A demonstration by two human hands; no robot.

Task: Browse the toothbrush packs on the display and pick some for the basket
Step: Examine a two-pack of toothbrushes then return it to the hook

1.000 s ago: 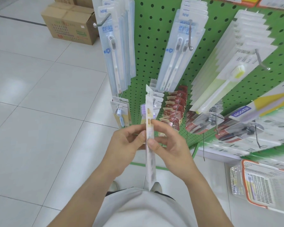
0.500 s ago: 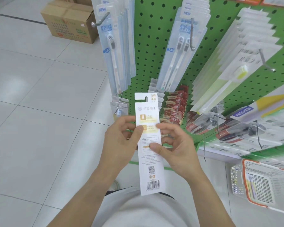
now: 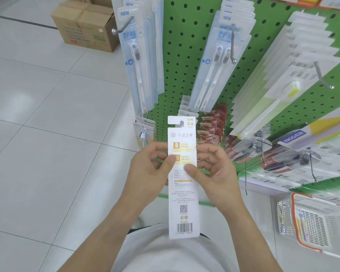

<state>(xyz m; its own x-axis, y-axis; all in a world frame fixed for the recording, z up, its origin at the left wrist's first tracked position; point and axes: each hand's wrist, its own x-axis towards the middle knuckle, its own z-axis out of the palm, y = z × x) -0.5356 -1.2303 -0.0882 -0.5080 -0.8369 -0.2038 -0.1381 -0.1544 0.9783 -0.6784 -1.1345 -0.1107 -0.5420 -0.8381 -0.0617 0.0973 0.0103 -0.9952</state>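
I hold a long white toothbrush pack (image 3: 183, 193) upright in front of my chest, its printed back with barcode and QR code facing me. My left hand (image 3: 147, 173) pinches its left edge with thumb on the front. My right hand (image 3: 214, 173) pinches the right edge, thumb on the card. Behind it the green pegboard display (image 3: 181, 55) carries blue-white toothbrush packs (image 3: 139, 61), a twin pack row (image 3: 218, 61), white packs with a yellow-green brush (image 3: 279, 85) and red packs (image 3: 210, 128). The white basket with an orange rim (image 3: 310, 222) sits low at the right.
Metal hooks (image 3: 322, 77) stick out from the pegboard toward me. A cardboard box (image 3: 86, 26) stands on the white tiled floor at the upper left. Boxed goods (image 3: 294, 138) lie on the lower shelf at the right.
The pack was edge-on to me a second ago; both hands turned it so its printed back faces me. Since half a second ago it has barely moved.
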